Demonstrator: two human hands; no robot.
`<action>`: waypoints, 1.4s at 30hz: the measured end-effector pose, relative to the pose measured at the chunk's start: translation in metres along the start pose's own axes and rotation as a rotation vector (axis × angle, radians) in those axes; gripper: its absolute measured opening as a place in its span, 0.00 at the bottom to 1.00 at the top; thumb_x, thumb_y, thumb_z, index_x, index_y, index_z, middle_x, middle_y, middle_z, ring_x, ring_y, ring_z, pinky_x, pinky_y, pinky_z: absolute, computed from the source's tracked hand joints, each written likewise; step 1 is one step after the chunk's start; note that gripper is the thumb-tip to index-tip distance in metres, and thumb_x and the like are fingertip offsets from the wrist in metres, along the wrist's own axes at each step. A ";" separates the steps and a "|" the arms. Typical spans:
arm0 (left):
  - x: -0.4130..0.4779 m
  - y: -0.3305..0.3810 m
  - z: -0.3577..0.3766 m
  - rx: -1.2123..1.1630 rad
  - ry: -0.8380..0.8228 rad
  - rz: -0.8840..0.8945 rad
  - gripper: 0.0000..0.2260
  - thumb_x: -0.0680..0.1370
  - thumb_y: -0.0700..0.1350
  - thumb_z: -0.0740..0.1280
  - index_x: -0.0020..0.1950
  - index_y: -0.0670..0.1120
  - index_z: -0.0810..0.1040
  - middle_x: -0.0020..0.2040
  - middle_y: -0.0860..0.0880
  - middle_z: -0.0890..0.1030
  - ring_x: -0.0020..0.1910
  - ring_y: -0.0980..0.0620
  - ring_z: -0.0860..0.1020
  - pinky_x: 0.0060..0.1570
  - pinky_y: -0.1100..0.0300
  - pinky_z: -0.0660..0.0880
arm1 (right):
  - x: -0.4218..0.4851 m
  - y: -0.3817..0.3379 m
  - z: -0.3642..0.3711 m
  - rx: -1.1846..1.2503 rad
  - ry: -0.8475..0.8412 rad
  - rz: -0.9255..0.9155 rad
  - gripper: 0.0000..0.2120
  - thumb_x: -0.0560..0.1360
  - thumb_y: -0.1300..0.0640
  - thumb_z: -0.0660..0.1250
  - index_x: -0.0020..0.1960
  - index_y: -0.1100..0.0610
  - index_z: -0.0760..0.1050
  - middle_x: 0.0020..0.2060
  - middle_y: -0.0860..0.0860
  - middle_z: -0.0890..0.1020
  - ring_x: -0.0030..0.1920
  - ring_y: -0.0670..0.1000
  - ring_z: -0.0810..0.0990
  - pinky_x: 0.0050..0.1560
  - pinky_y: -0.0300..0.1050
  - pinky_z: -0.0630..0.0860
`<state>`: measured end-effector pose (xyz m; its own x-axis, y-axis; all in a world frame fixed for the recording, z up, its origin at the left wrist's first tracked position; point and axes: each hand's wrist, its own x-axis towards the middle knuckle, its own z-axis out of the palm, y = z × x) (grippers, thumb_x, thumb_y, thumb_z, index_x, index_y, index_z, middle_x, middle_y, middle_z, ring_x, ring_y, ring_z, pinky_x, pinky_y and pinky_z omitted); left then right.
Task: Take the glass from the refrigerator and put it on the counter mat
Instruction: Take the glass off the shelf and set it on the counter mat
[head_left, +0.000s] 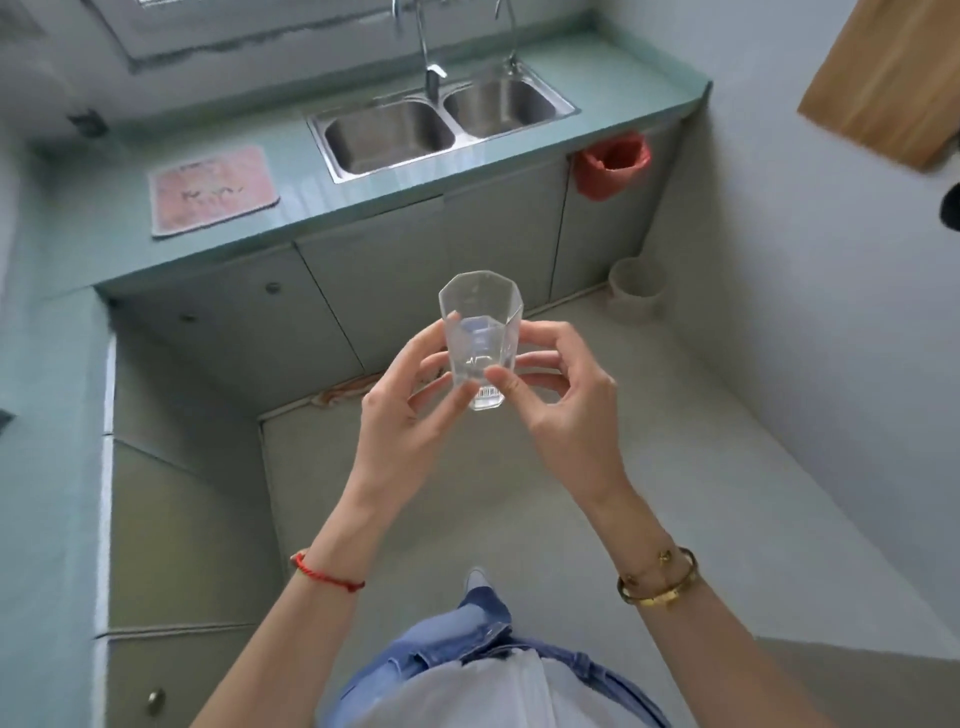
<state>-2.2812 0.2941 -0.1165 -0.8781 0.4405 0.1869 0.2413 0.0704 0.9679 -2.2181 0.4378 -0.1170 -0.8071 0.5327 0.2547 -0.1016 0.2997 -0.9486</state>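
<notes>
A clear faceted glass (480, 322) with a barcode sticker near its base is held upright in mid-air over the floor, in front of me. My left hand (410, 410) grips its left side with fingertips. My right hand (561, 395) pinches its lower right side between thumb and fingers. The pink counter mat (213, 189) lies flat on the green counter (83, 218), far to the upper left of the glass, left of the sink. Nothing rests on the mat. The refrigerator is out of view.
A steel double sink (441, 127) with a tap sits in the counter behind the glass. A red bag (613, 163) hangs at the counter's right end. A pale bin (636, 288) stands on the floor. A wooden cabinet (893, 73) hangs at upper right.
</notes>
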 end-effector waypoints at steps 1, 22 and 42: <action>0.005 -0.002 -0.006 0.003 0.014 -0.005 0.24 0.78 0.37 0.71 0.74 0.43 0.72 0.66 0.45 0.82 0.65 0.48 0.82 0.65 0.42 0.78 | 0.007 0.000 0.007 0.007 -0.015 -0.004 0.16 0.72 0.53 0.77 0.57 0.54 0.79 0.49 0.47 0.86 0.48 0.47 0.85 0.52 0.40 0.81; 0.185 -0.067 -0.115 -0.001 0.305 -0.115 0.24 0.78 0.37 0.71 0.73 0.47 0.73 0.64 0.47 0.83 0.65 0.48 0.81 0.66 0.48 0.78 | 0.210 0.033 0.172 0.104 -0.322 -0.017 0.15 0.73 0.55 0.77 0.58 0.53 0.80 0.51 0.46 0.86 0.49 0.48 0.85 0.54 0.50 0.82; 0.394 -0.128 -0.270 0.079 0.559 -0.195 0.25 0.78 0.41 0.72 0.74 0.51 0.72 0.66 0.51 0.81 0.67 0.54 0.79 0.69 0.50 0.76 | 0.434 0.045 0.389 0.123 -0.610 -0.127 0.18 0.73 0.53 0.76 0.60 0.54 0.77 0.54 0.46 0.85 0.50 0.47 0.86 0.55 0.46 0.83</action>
<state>-2.7697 0.2170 -0.1214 -0.9884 -0.1237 0.0877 0.0647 0.1787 0.9818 -2.7987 0.3749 -0.1225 -0.9669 -0.0589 0.2481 -0.2550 0.2184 -0.9419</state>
